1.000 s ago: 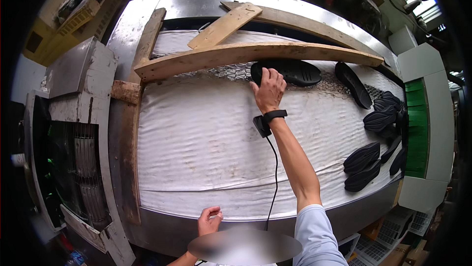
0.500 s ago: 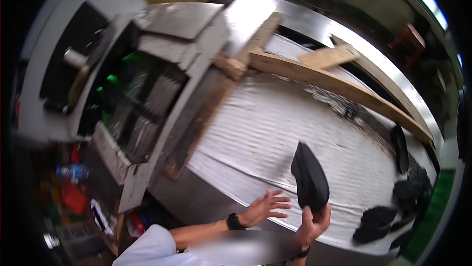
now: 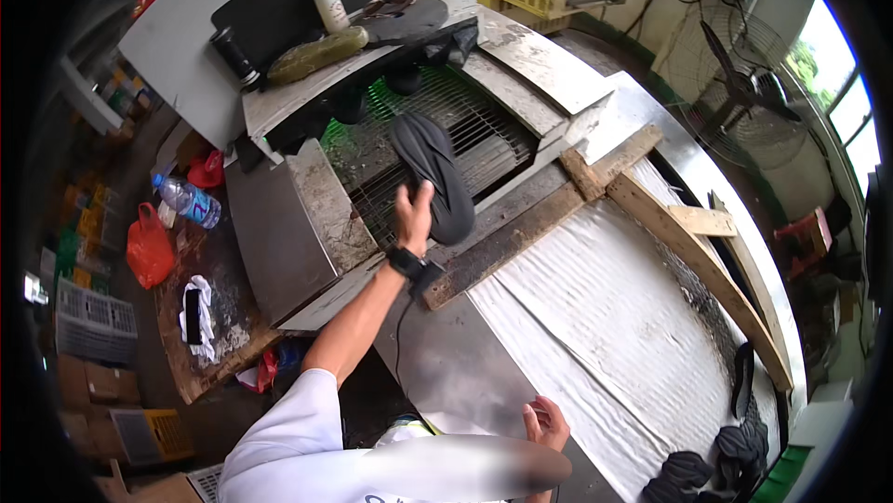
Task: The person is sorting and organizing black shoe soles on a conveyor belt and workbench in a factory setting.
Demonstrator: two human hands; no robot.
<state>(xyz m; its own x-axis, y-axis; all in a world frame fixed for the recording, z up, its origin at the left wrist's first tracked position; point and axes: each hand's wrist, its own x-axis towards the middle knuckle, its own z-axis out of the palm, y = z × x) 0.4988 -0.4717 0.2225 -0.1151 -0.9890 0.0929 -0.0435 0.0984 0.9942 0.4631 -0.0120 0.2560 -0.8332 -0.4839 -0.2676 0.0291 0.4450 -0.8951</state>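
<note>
My left hand, with a black band on its wrist, grips the near left edge of a dark shoe-sole-shaped piece. This long piece has rounded ends and is tilted over the metal grate of a machine opening; whether it touches the grate I cannot tell. At the lower middle, my right hand is near the grey metal table edge, fingers loosely bent and apart, with nothing in them. Dark rounded pieces hang along the opening's back edge, where green light shows.
White cloth covers the table to the right, bordered by wooden bars. Dark pieces lie at its near right corner. On the left are a water bottle and a red bag. A large fan stands behind.
The dark piece has passed from my right hand to my left and moved from above the white cloth to over the grate. The right hand is now empty; the view has turned left.
</note>
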